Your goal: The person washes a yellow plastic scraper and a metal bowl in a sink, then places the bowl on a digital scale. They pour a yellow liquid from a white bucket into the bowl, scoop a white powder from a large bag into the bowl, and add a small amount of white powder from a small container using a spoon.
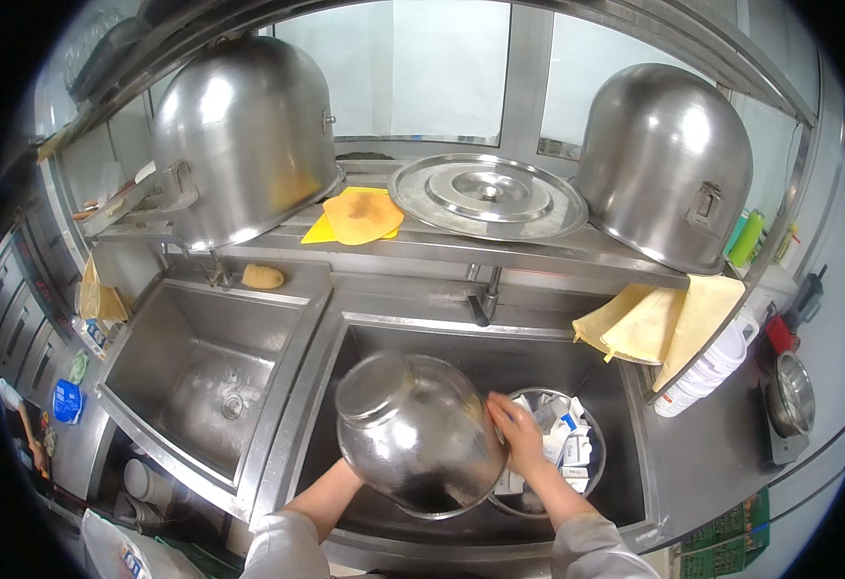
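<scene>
A round stainless steel mixing bowl (422,434) is tilted over the right-hand sink (603,362), its footed base turned up and to the left. My right hand (516,430) grips its right edge, fingers against the steel. From the lower left my left hand (350,472) reaches to the bowl's other side; the bowl hides its fingers, and only the wrist area shows. Just right of the bowl, a round metal container (599,463) stands in the sink, filled with several white cartons (574,450). The mixing bowl covers part of its left side.
A second sink (230,369) lies left, with a sponge (263,276) behind it. A tap (491,297) rises behind the right sink. Overhead, a steel shelf (451,250) carries two upturned mixer bowls (248,137) and a lid (491,210). Yellow cloths (647,326) hang at right.
</scene>
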Tool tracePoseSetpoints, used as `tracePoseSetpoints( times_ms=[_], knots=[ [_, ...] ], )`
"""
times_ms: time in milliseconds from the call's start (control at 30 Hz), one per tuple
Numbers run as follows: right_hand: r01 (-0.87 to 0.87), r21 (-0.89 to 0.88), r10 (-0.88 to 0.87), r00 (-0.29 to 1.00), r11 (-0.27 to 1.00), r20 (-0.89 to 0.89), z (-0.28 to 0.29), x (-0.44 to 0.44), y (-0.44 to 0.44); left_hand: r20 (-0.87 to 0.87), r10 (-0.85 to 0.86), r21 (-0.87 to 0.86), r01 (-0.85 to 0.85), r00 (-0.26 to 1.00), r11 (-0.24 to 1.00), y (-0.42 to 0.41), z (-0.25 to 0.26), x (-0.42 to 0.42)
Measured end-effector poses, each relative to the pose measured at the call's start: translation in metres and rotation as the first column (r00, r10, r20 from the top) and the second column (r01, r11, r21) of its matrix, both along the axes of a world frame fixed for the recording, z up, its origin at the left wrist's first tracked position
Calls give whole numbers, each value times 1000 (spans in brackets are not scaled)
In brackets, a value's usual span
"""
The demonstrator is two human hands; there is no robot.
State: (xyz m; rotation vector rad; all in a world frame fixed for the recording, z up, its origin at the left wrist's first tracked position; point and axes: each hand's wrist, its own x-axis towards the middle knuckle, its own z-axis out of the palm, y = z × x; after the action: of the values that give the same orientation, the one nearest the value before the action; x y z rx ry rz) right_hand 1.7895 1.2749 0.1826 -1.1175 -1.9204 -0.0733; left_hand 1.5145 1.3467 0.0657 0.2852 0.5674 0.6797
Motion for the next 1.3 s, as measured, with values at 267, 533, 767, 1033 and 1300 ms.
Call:
tracePoseSetpoints(
  times_ms=[267, 533, 767, 1033, 1300],
  knots=[
    [-864, -294, -529, 38, 409, -847, -12, -19, -9, -26, 81, 125, -77, 996, 989, 20, 39, -20],
    [-735, -316, -613, -169, 601, -772, 3, -94, -8, -192, 111, 330, -42, 975, 943, 12, 93, -78],
    [-667, 12, -444, -509, 745, -737, -66, -141, -35, -332, 37, 394, 103, 943, 913, -13, 117, -91],
    [-485, 21, -350, -659, 874, -666, -87, -82, -178, -377, -296, 422, 447, 878, 789, -96, 110, 8],
    [169, -110, 62, -771, 979, -634, -27, -41, -505, -323, -753, 554, 759, 574, 341, -314, 136, 221]
  ],
)
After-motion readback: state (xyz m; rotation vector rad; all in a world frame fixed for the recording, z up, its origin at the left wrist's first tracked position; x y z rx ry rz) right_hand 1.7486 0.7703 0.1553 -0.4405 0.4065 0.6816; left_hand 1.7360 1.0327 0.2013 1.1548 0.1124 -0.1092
